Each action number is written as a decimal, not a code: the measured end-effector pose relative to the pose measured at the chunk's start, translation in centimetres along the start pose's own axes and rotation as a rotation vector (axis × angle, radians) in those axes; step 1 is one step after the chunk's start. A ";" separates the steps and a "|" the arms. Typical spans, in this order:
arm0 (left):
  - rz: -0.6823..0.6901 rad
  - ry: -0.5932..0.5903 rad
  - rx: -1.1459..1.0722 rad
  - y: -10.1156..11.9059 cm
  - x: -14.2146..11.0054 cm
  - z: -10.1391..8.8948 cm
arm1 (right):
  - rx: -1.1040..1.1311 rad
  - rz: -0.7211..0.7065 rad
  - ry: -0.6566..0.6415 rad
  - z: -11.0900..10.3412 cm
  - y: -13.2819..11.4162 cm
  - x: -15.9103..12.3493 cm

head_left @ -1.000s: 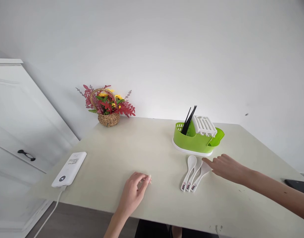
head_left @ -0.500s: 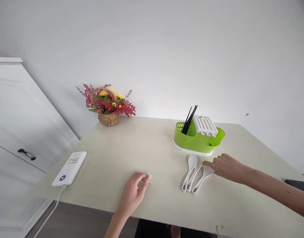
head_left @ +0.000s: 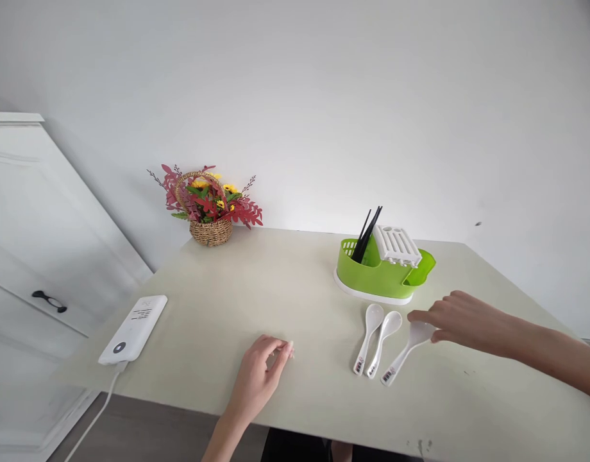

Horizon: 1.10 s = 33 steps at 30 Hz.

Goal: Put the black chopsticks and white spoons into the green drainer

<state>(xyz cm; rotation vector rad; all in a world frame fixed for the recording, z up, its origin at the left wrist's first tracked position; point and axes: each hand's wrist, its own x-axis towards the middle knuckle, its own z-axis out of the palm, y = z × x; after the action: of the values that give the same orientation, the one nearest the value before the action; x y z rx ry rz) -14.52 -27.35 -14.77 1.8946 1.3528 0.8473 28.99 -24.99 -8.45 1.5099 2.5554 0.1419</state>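
Three white spoons lie on the table to the right of centre, their handles toward me. The left spoon [head_left: 370, 333] and the middle spoon [head_left: 385, 340] are side by side. My right hand [head_left: 449, 319] is closed at the bowl of the right spoon [head_left: 404, 353], whose handle end stays low over or on the table; the fingers partly hide the bowl. My left hand [head_left: 262, 372] rests on the table with thumb and fingertips together, and nothing shows between them. Behind the spoons stands a green cutlery holder [head_left: 372, 276] with black chopsticks [head_left: 366, 236] in it.
A wicker basket of artificial flowers [head_left: 211, 232] stands at the back left of the table [head_left: 295, 282]. Near the left edge lies a white power bank [head_left: 134, 328] with a cable [head_left: 100, 410]. A white cabinet [head_left: 40, 244] stands left; a wall rises behind.
My right hand has drawn the right spoon sideways to the right, away from the other two. The middle spoon has shifted slightly right and fanned out. My left hand has stayed put.
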 end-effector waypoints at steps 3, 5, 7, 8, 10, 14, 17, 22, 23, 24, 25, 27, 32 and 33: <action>0.003 0.001 0.002 0.1 0.1 0.0 | 0.258 0.120 -0.113 -2.3 -0.6 0.1; -0.002 -0.002 0.000 0.1 0.1 0.0 | 0.551 0.241 -0.134 -3.4 -1.4 0.3; -0.004 -0.005 -0.001 0.1 0.1 0.0 | 0.868 0.321 -0.113 -3.9 -2.6 0.8; -0.004 -0.004 -0.001 0.2 0.1 -0.1 | 1.009 0.340 -0.085 -4.1 -3.3 1.1; -0.005 0.001 0.000 0.3 0.1 -0.1 | 1.239 0.351 0.002 -4.4 -5.1 1.9; -0.025 0.000 0.002 0.4 0.0 -0.1 | 1.658 0.248 0.205 -6.1 -8.7 3.8; -0.039 -0.020 -0.011 0.3 0.0 -0.2 | 2.002 0.107 0.313 -8.2 -10.9 5.5; -0.046 -0.019 -0.015 0.1 0.1 -0.1 | 2.447 -0.068 0.414 -10.5 -13.0 8.1; -0.049 -0.018 -0.015 0.1 0.1 -0.1 | 2.508 -0.106 0.420 -10.6 -13.2 8.6; -0.054 -0.018 -0.016 0.1 0.1 -0.1 | 2.562 -0.139 0.427 -10.5 -13.4 9.1; -0.059 -0.017 -0.017 0.2 0.1 -0.1 | 2.609 -0.166 0.432 -10.4 -13.6 9.6; -0.072 -0.016 -0.018 0.3 0.1 -0.1 | 2.684 -0.191 0.434 -9.9 -13.9 10.7; -0.095 -0.024 -0.031 0.5 0.1 -0.1 | 2.728 -0.177 0.486 -8.6 -13.9 13.2; -0.096 -0.024 -0.033 0.5 0.1 -0.1 | 2.729 -0.168 0.510 -8.4 -13.8 13.7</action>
<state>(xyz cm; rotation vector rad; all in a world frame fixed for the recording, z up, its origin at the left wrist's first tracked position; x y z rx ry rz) -14.28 -27.35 -14.27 1.7942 1.3954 0.7912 9.00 -19.62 -3.87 -0.2600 -0.5615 1.6802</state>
